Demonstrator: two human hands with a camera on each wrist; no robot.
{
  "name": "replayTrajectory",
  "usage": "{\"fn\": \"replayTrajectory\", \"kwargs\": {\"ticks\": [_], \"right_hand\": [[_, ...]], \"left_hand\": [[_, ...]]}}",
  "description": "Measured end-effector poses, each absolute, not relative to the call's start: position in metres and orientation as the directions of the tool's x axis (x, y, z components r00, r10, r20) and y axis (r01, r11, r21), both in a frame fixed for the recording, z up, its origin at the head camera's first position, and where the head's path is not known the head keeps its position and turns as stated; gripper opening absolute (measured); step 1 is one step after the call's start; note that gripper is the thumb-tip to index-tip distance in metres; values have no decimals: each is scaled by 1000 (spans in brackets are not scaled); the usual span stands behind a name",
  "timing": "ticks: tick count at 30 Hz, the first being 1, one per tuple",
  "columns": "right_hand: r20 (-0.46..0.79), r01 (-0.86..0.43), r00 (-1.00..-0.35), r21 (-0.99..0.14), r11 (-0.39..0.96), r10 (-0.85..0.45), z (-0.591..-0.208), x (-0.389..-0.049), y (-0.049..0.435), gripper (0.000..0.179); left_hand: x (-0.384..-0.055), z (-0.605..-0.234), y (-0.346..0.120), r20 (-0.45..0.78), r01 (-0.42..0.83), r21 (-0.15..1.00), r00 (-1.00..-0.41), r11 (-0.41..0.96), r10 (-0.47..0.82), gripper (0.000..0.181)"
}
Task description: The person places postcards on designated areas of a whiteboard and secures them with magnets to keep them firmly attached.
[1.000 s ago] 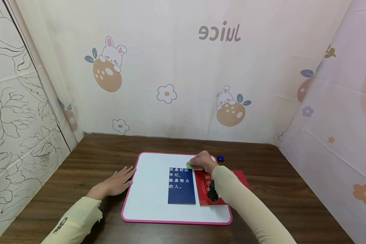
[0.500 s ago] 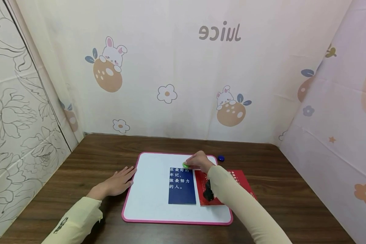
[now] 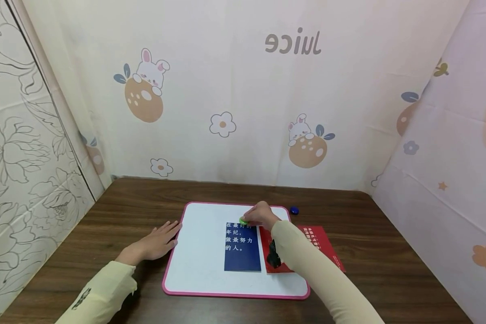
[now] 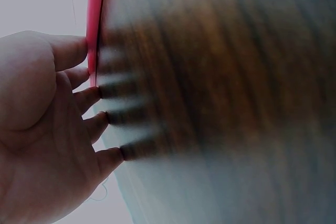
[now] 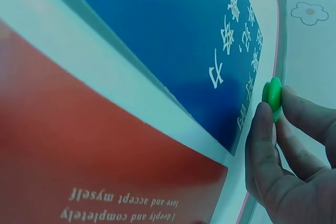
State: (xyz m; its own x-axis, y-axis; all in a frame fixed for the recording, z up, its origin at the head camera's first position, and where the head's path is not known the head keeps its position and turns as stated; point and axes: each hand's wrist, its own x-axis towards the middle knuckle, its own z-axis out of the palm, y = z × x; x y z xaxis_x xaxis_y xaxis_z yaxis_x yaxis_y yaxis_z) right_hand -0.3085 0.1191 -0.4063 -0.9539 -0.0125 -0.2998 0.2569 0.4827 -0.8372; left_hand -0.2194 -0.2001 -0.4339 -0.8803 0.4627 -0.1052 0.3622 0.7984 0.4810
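A whiteboard [image 3: 200, 256] with a pink rim lies on the table. A blue card [image 3: 243, 260] with white writing is on its middle, beside a red card [image 3: 326, 245] that reaches past the board's right rim. My right hand [image 3: 262, 214] pinches a green round magnet [image 5: 274, 98] between thumb and fingers at the blue card's top edge. Whether the magnet touches the board I cannot tell. My left hand [image 3: 158, 243] rests with spread, straight fingers at the board's left rim. In the left wrist view its fingertips meet the pink rim [image 4: 95, 19]. The right sleeve covers part of the red card.
A dark blue round magnet [image 3: 294, 210] sits on the brown wooden table [image 3: 137, 202], just off the board's top right corner. Behind the table hangs a patterned curtain [image 3: 251, 157], with more patterned cloth on both sides.
My right hand has moved left with the green magnet, from the right part of the blue card's top edge toward its middle. More of the red card shows. My left hand stays put.
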Motion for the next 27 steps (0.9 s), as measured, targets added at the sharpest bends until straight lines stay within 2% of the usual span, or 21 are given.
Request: {"fn": "replayTrajectory", "kwargs": {"ticks": [13,27], "right_hand": [[-237,173,-969,-845,506,-66,-408,-305,114,14],[-214,136,-973,-825,548,-81,-408,-302,110,11]], "left_hand": [[-219,-432,-199,-111,352,476,-885,806,452,53],[-218,-432,-198,-112,345,471,-889,812,443,53]]}}
